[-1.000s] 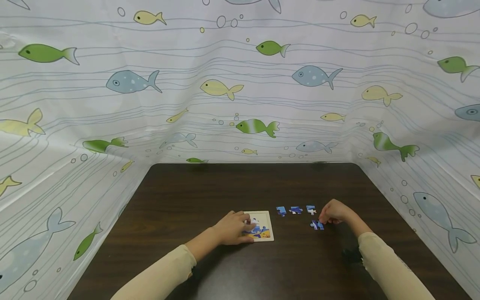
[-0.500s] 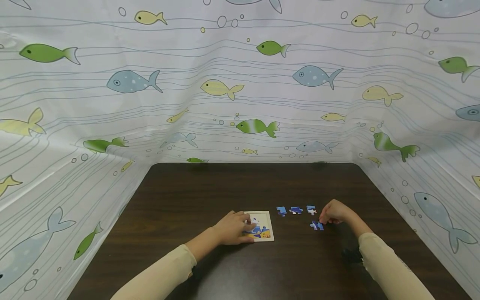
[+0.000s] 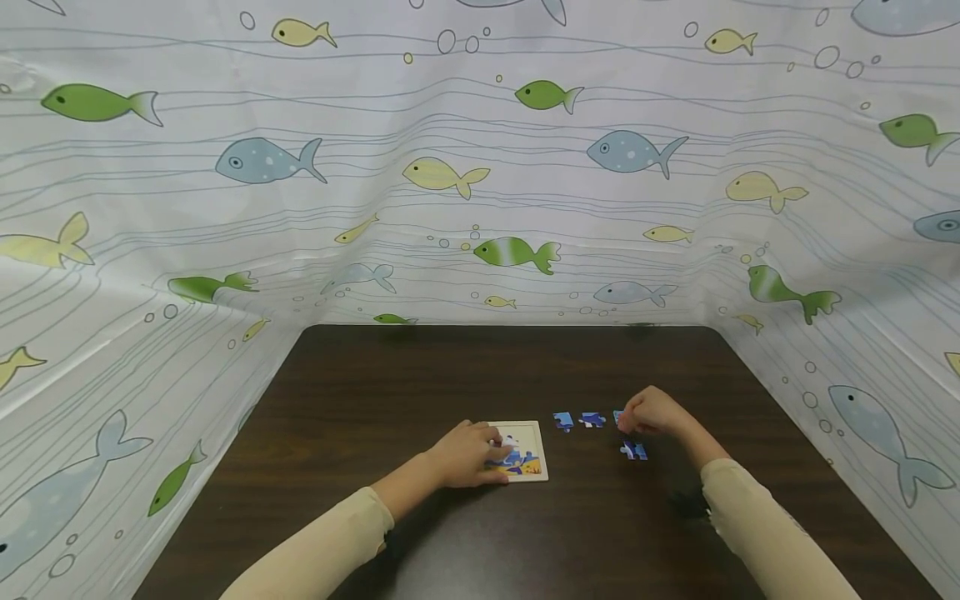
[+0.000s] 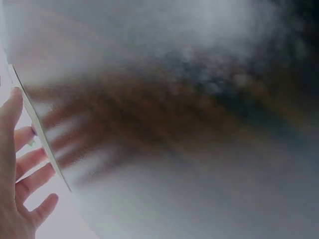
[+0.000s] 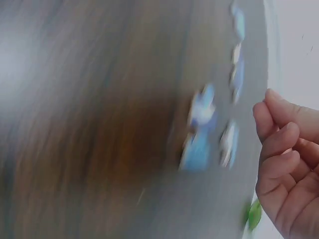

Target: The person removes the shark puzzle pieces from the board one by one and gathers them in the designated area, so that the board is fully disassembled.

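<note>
My left hand (image 3: pixel 463 454) rests on the left side of a small white-framed jigsaw tray (image 3: pixel 543 458), thumb at its near edge. Its fingers look loosely spread along the tray's edge (image 4: pixel 37 119) in the left wrist view. A partly filled blue, white and yellow picture shows inside. My right hand (image 3: pixel 651 410) hovers by the far-right jigsaw piece (image 3: pixel 617 415), partly covering it in the head view. Thumb and forefinger meet, other fingers curled; nothing shows between them in the right wrist view. Nearer lie blue-and-white pieces (image 3: pixel 633 450), seemingly two touching.
Two more blue pieces, one left (image 3: pixel 562 420) and one in the middle (image 3: pixel 591 420), lie in a row right of the tray. All stand on a dark wooden table (image 3: pixel 420 367). A fish-patterned white sheet (image 3: pixel 525 208) surrounds its back and sides.
My right hand has left the nearer pieces and moved left and away from me, to the far-right piece of the row. The left hand and tray stay put.
</note>
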Tool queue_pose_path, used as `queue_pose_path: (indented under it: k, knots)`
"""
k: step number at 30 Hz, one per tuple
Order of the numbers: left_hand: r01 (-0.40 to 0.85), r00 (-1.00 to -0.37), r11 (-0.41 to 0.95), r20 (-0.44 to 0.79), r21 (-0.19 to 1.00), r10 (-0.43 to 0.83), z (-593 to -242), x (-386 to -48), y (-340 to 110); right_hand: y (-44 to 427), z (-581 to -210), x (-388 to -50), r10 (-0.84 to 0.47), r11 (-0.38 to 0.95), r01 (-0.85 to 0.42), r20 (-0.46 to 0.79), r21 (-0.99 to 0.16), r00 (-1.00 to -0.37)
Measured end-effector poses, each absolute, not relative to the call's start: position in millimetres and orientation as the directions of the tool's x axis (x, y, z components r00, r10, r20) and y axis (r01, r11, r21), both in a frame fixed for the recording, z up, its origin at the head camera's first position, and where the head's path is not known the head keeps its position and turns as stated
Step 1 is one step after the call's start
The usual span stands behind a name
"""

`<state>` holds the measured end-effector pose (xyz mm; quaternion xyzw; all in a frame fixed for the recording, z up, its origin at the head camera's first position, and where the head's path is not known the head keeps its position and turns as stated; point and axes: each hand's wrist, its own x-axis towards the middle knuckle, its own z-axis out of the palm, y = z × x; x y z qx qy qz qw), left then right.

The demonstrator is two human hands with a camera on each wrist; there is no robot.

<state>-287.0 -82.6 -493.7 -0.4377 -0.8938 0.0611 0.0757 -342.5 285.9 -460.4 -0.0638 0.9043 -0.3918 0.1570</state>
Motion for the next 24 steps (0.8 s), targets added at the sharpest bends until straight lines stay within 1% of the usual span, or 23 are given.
queue_pose_path:
  k: [5,12,15,18,24]
  knots:
    - [0.786,-0.576,0.587,0.112,-0.196,0.809,-493,-286,-85,248,-454,-345,-0.283,0.634,-0.003,-0.229,-0.773,-0.932]
    - [0.827,-0.505,0.532,0.177,-0.181,0.845,-492,-286,-85,193,-463,-345,-0.331,0.635,-0.025,-0.243,-0.772,-0.912]
    - [0.838,-0.484,0.517,0.197,-0.178,0.852,-490,-286,-85,174,-467,-345,-0.335,0.627,-0.015,-0.252,-0.779,-0.908]
    - [0.838,-0.486,0.517,0.192,-0.174,0.853,-490,-286,-85,159,-471,-344,-0.332,0.623,0.001,-0.265,-0.782,-0.905]
    - [0.815,-0.535,0.553,0.144,-0.172,0.833,-489,-284,-84,143,-478,-346,-0.295,0.608,0.051,-0.285,-0.792,-0.912]
